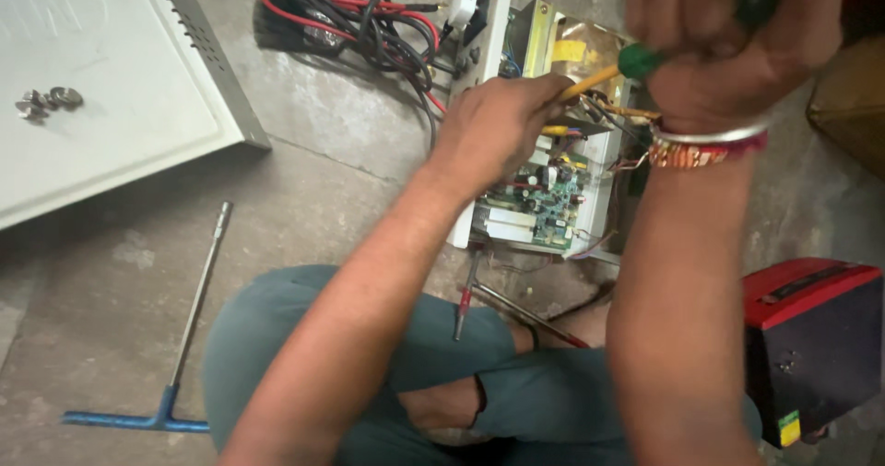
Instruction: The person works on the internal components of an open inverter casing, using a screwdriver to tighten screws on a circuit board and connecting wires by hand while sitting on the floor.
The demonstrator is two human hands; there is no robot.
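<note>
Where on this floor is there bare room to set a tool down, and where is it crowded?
Bare concrete lies between the grey cover panel, the T-handle wrench and the knee, also between the panel and the cable bundle. It is crowded around the opened unit, where both hands, left hand and right hand, work.

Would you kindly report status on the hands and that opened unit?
Right hand grips green-handled screwdriver. Left hand steadies shaft inside opened white electronics chassis. Tangled red-black cables behind.
</note>
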